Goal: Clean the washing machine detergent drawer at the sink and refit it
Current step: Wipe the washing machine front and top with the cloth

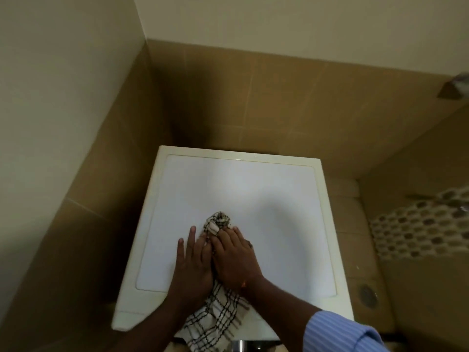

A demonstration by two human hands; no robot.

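A white washing machine top fills the middle of the head view, seen from above. A white cloth with black checks lies on it, bunched at its far end and hanging over the front edge. My left hand lies flat on the cloth with straight fingers. My right hand presses flat on the cloth beside it, partly over the left hand. The detergent drawer is not in sight.
Brown tiled walls close in behind and on both sides of the machine. A floor drain sits to the right, with a band of hexagon mosaic tiles beyond. A metal fitting sticks out at upper right.
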